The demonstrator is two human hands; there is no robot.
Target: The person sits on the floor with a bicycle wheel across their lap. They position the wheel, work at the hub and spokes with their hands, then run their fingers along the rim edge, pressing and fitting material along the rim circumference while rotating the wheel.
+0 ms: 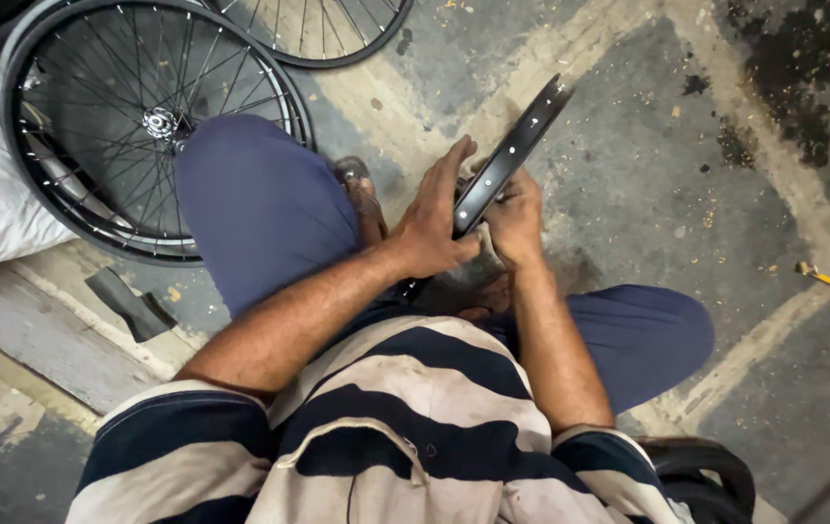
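**Both hands on bare rim, edge-on between the knees**

L hand [431,221] wraps the near-left side of the black bicycle rim [517,147], fingers curled over its edge. R hand [515,221] pinches the same rim from the right, just beside the L; both closed on it, about equally near. Rim has no spokes, held off the floor, tilted; visible arc runs from the hands up and away to the right. Holes show along its inner face. Beyond the L knee, a spoked wheel [143,126] lies flat on the concrete floor [686,194], well apart from the hands.
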